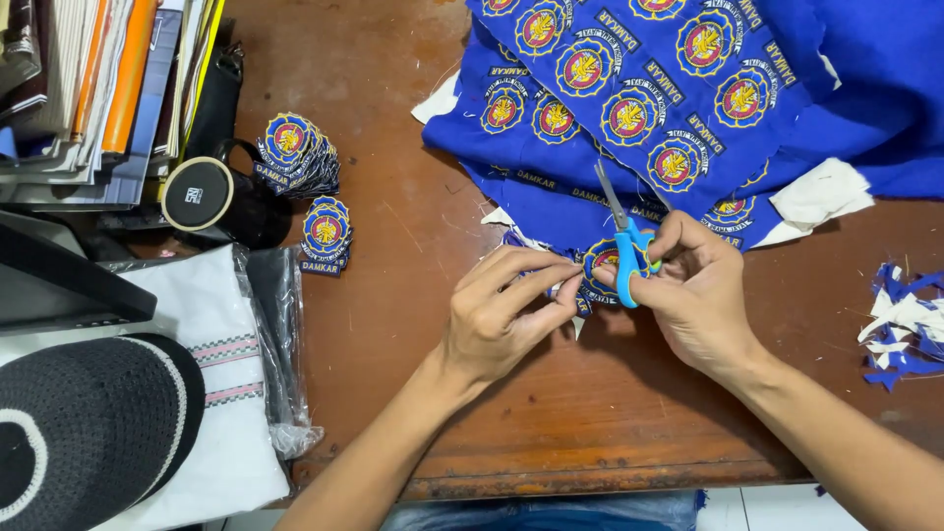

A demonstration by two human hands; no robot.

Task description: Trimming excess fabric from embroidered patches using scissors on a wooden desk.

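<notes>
My left hand [501, 310] pinches a round embroidered patch [596, 267] at the edge of a blue cloth [688, 88] covered with many such patches. My right hand [693, 290] holds small scissors with blue handles [629, 246], fingers through the loops. The metal blades point up and away over the cloth. Both hands meet above the brown wooden table [590, 413], just below the cloth's lower edge.
A stack of cut-out patches [300, 157] and one loose patch [325, 236] lie left of centre beside a black mug [211, 197]. Blue and white fabric scraps [900, 324] sit at the right. Piled books [98, 88], a bagged white cloth [221, 374] and a black cap [88, 423] fill the left.
</notes>
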